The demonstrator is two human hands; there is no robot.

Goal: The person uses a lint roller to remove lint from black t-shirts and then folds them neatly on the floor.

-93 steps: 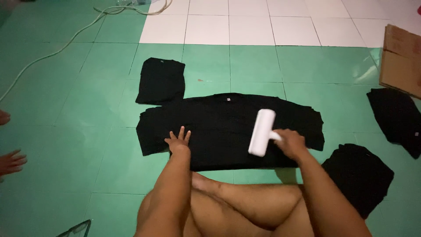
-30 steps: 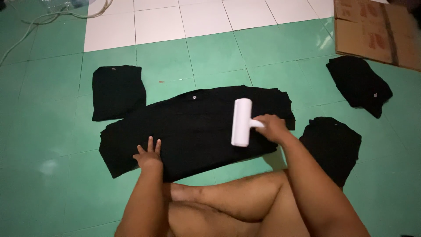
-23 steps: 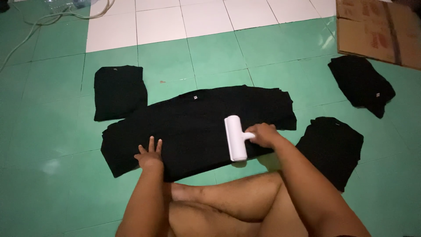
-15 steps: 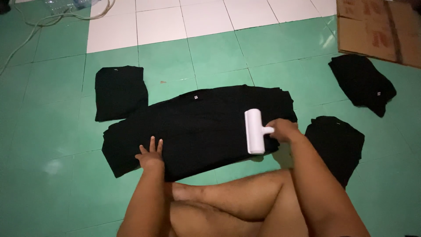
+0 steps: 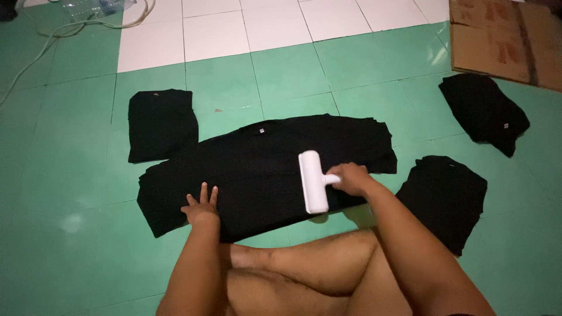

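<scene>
A black T-shirt (image 5: 257,167) lies spread flat on the green tiled floor in front of my crossed legs. My right hand (image 5: 350,178) grips the handle of a white lint roller (image 5: 312,182), whose roll rests on the shirt's lower right part. My left hand (image 5: 202,208) lies flat with fingers spread on the shirt's lower left part, pressing it down.
A folded black garment (image 5: 161,123) lies at the upper left of the shirt. Two more folded black garments lie to the right, one near (image 5: 445,196) and one far (image 5: 483,111). A flattened cardboard box (image 5: 506,38) sits at the top right. A white cable (image 5: 70,29) runs along the top left.
The lint roller has moved back and forth across the right half of the shirt, now lying left of where it was half a second ago. My left hand has stayed flat on the shirt.
</scene>
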